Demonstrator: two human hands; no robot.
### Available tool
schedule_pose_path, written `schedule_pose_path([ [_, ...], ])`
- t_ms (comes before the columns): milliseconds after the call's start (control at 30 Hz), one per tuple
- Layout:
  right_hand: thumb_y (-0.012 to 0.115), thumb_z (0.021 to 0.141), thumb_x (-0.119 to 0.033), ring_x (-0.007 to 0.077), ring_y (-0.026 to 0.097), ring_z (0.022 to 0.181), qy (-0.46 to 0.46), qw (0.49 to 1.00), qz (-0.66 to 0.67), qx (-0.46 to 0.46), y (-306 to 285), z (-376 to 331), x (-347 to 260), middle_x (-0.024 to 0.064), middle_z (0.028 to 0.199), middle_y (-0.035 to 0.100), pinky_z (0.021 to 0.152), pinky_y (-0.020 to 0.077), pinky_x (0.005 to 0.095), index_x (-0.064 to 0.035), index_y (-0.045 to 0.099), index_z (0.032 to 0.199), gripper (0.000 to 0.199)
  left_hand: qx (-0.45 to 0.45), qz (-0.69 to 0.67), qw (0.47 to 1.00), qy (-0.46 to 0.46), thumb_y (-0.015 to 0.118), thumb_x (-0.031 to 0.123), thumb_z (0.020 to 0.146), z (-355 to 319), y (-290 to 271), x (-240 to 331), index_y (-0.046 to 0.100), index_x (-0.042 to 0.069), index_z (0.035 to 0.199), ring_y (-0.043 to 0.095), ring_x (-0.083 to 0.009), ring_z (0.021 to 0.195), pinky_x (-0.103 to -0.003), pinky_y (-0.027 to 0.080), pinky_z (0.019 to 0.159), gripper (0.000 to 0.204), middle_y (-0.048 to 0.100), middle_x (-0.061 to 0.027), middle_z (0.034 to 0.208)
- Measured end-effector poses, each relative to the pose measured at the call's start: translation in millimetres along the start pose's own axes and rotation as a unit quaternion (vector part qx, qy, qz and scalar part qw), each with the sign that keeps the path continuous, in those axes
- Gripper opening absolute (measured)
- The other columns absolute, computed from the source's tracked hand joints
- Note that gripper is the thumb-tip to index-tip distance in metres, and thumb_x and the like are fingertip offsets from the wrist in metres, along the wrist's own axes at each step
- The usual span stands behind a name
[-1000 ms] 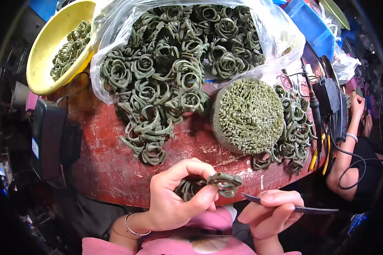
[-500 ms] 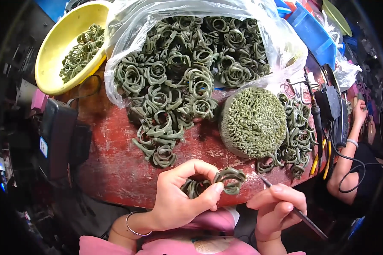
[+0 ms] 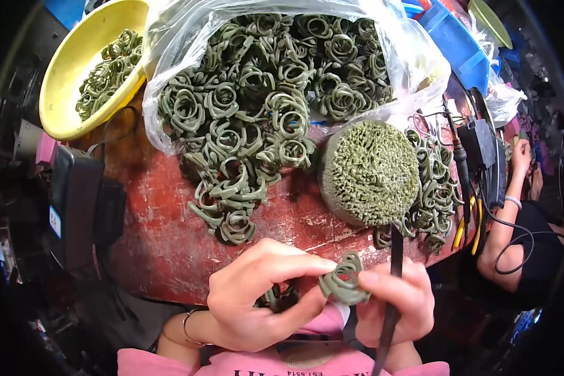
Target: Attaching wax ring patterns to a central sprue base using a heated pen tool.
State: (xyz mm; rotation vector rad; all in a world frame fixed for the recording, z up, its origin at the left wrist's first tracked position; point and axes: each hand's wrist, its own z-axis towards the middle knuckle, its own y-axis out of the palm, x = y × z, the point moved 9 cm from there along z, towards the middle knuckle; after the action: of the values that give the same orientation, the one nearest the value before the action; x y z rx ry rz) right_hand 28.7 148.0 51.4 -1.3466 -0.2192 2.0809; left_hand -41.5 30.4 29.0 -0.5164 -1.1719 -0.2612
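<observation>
My left hand (image 3: 257,301) pinches a green wax ring piece (image 3: 343,283) between thumb and forefinger, with more green pieces (image 3: 281,297) tucked under its palm. My right hand (image 3: 398,299) touches the same ring with its fingertips and grips a thin dark tool (image 3: 391,294) that runs upright through the fist. Both hands hover over the near edge of a worn red table (image 3: 169,232). Just beyond them stands a round, bristly green wax cluster (image 3: 370,172).
A clear plastic bag (image 3: 188,25) spills a big heap of green rings (image 3: 263,119) across the table. A yellow bowl (image 3: 66,81) of rings sits far left, a black box (image 3: 75,207) at left. Blue bins (image 3: 454,44) and another person's arm (image 3: 507,213) are at right.
My right hand has come in from the right and turned its tool from lying sideways to upright, closing on the ring held by my left hand. The view has shifted slightly.
</observation>
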Motion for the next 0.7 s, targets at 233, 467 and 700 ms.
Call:
schedule_pose_path([
  [233,0.061,0.080,-0.018,0.0139,0.049,0.054,-0.041,0.997,-0.064,-0.005,6,-3,-18,0.0054,0.068,0.055,0.048,0.0356,0.0241,-0.0058,0.059,0.088,0.014,0.039,0.015,0.998,0.036,0.073,0.005,0.067,-1,-5,4,0.062,0.004,0.085,0.058,-0.0152,0.066,-0.025,0.046,0.057,0.021,0.058,-0.0102,0.078],
  [467,0.047,0.089,-0.033,0.0070,0.045,0.041,0.027,0.995,-0.076,0.050,-9,-9,-10,0.0022,0.049,0.057,0.052,0.0346,0.0206,-0.0041,0.045,0.098,0.030,0.000,-0.001,1.000,0.001,0.070,0.008,0.072,3,3,-6,0.063,0.001,0.094,0.058,-0.0154,0.068,-0.024,0.046,0.059,0.024,0.059,-0.0099,0.080],
  [700,0.045,0.088,-0.043,0.0070,0.047,0.035,0.103,0.989,0.095,0.044,-1,-5,17,0.0018,0.042,0.054,0.039,0.0332,0.0167,-0.0067,0.049,0.078,0.038,-0.008,-0.042,0.996,-0.077,0.068,0.007,0.073,3,7,-20,0.064,0.002,0.095,0.058,-0.0136,0.069,-0.024,0.046,0.062,0.023,0.059,-0.0073,0.077],
])
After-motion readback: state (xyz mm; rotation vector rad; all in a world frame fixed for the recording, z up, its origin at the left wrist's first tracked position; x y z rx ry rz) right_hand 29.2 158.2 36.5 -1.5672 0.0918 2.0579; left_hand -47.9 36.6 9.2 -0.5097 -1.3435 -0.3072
